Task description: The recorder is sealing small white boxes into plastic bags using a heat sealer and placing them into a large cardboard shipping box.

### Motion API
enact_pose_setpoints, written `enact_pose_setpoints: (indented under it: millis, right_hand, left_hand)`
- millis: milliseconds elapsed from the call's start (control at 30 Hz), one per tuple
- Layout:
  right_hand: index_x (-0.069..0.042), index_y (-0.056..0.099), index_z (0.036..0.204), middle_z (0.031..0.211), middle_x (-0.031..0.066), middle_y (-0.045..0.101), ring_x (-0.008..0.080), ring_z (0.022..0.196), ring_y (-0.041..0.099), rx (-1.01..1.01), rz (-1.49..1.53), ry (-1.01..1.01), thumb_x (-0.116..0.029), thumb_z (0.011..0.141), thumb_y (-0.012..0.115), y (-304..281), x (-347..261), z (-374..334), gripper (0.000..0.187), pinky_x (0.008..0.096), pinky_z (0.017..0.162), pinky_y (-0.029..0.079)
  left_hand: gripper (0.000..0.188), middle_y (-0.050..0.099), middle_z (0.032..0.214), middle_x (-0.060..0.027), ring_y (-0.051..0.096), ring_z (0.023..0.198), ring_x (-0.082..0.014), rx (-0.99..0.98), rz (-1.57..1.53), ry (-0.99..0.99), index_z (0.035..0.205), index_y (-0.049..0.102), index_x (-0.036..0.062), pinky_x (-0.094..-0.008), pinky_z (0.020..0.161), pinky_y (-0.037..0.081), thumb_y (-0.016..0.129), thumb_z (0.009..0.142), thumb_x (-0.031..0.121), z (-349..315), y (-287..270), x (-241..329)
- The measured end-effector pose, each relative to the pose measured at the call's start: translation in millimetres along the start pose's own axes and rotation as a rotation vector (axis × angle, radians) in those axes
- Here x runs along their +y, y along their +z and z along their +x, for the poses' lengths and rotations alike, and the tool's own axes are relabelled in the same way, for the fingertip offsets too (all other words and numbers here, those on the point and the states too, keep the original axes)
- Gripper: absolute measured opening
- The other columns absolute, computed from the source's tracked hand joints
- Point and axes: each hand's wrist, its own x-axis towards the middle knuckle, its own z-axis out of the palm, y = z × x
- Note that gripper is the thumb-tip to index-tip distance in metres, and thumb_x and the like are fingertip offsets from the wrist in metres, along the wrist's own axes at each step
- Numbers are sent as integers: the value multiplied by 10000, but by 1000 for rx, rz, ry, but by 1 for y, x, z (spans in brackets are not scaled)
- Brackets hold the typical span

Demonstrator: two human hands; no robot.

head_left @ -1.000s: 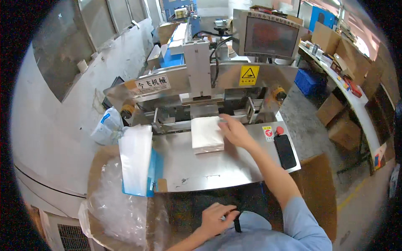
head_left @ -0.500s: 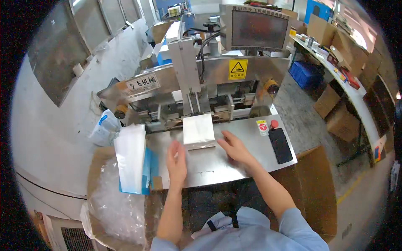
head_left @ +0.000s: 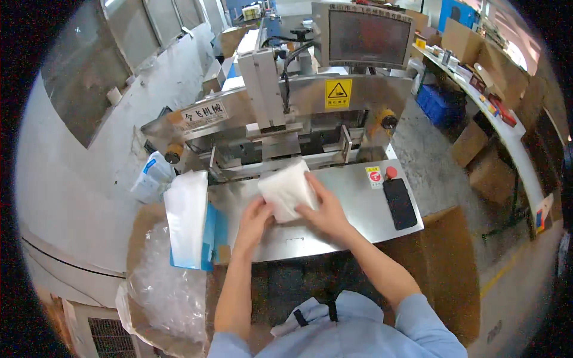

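Note:
A white square packet in clear film (head_left: 287,190) is held between my two hands, tilted over the metal worktop (head_left: 382,218) in front of the machine. My left hand (head_left: 255,218) grips its lower left corner, fingertips against the edge. Along its right side my right hand (head_left: 325,209) is closed, with the thumb on the near face and the fingers on the far right edge. The packet's underside is hidden. Behind it, the machine's metal slot and side plates (head_left: 346,143) show.
Left on the worktop, clear plastic bags (head_left: 186,218) stand in a blue box (head_left: 210,238). A carton of crumpled film (head_left: 167,286) sits below. A black phone (head_left: 400,204) lies by the red stop button (head_left: 391,172). A screen (head_left: 370,37) stands above the machine.
My hands, apart and empty before, have closed on the white packet. It has turned and tilted slightly toward me. The machine's side plates have spread apart and its middle part has shifted.

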Motion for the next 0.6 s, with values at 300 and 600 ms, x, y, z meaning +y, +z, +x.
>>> enact_pose_setpoints:
  millis: [300,600]
  right_hand:
    - [-31,424,1435,1470,235,440,391,1377,418,-65,-443,-532,-130,750,803,-28,-17,-76,789,504,1105,368]
    - [63,355,1410,1225,189,615,261,1108,635,72,623,363,-82,835,757,-64,4,-68,716,372,962,528]
  left_hand:
    - [819,537,1332,-200,555,1209,-286,-54,-364,-195,1455,289,-102,-387,1036,448,728,814,158,-26,29,2]
    - [321,598,1010,-95,617,918,-203,180,-453,-100,1114,573,-7,-329,863,543,648,961,265,103,20,-17]
